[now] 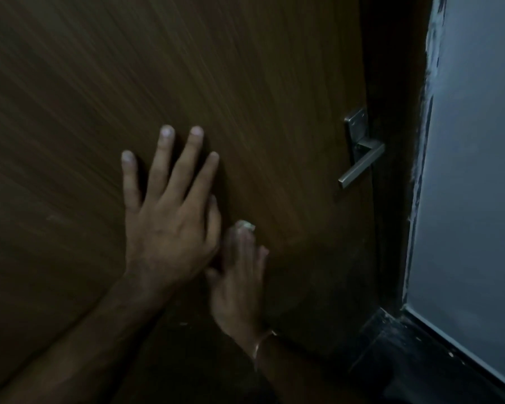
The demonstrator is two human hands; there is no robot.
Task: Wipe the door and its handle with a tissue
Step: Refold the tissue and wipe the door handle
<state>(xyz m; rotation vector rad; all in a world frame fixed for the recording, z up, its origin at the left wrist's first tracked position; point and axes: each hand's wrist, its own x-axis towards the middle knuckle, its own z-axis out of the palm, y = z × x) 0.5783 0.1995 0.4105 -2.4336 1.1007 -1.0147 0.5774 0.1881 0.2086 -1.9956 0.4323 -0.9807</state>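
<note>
Dark brown wood-grain door (245,68): fills most of the view, grain running in fine streaks; its latch edge lies to the right, against a dark frame (391,83).

Pale grey-blue wall (478,170): right of the door, beyond the dark frame, with a chipped, uneven painted edge where it meets the frame.

Dark floor (405,360): below the door's lower right corner, at the foot of the wall; detail too dim to tell.

Left hand (166,225): laid flat on the door face, well left of the handle; fingers straight and spread apart, pointing up, thumb lying along the side nearest the other hand. Forearm runs down toward the door's lower left.

Right hand (239,284): on the door just below and right of the left hand, blurred; fingers extended upward and close together, pressing on the tissue. Whether any finger curls round the tissue cannot be told.

Brushed silver metal lever handle (360,167): on a rectangular backplate near the door's latch edge, well right of both hands, lever slanting down to the left; untouched.

Thin pale wristband (263,341): round the right wrist.

Small white crumpled tissue (245,225): against the door at the right hand's fingertips, only a small part showing.
</note>
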